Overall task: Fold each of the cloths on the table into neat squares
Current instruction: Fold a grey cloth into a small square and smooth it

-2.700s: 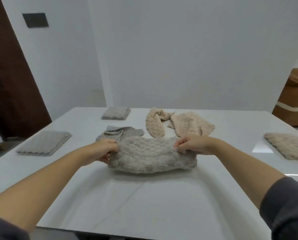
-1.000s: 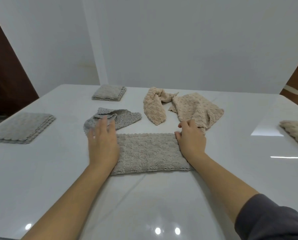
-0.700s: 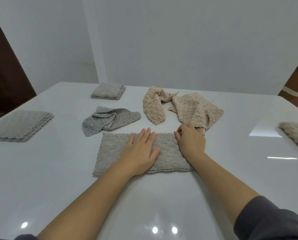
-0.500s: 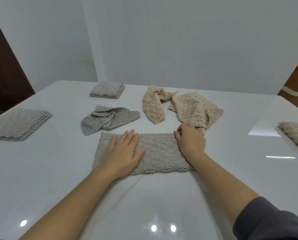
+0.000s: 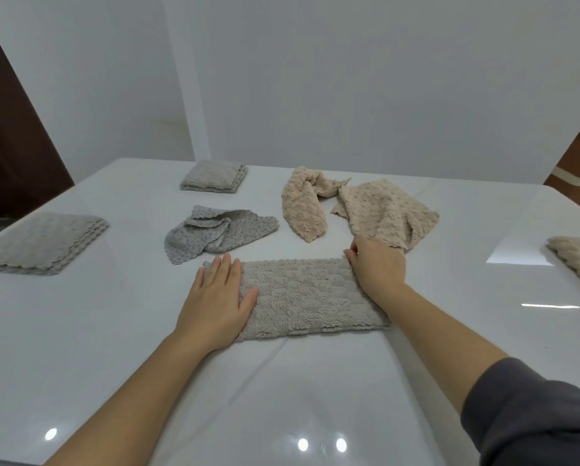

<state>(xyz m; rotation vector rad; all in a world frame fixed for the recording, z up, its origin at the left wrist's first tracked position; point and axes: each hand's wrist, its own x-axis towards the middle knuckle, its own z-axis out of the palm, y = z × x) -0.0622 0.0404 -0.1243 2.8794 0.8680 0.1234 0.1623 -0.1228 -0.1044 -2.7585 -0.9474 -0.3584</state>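
Left hand (image 5: 216, 297) slid leftward along folded cloth (image 5: 308, 294), right hand (image 5: 376, 267) unmoved

Taupe folded cloth (image 5: 308, 294); grey dotted cloth (image 5: 194, 237); white table (image 5: 80, 331).

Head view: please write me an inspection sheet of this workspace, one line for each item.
Surface: white glossy table, with light reflections near the front edge.
Job's things: half-folded cloth lies as a rectangle under both hands. Behind it lie the crumpled grey cloth, long beige cloth and wide beige cloth, all unfolded. Folded grey pile at left, folded grey cloth at the far side, folded beige cloth at the right edge.
Clutter: nothing seen.
Grippers: left hand lies flat on the rectangle's left end. Right hand, fingers curled, holds its far right corner.
Cables: nothing seen.
Surroundings: white wall; dark brown door at left.
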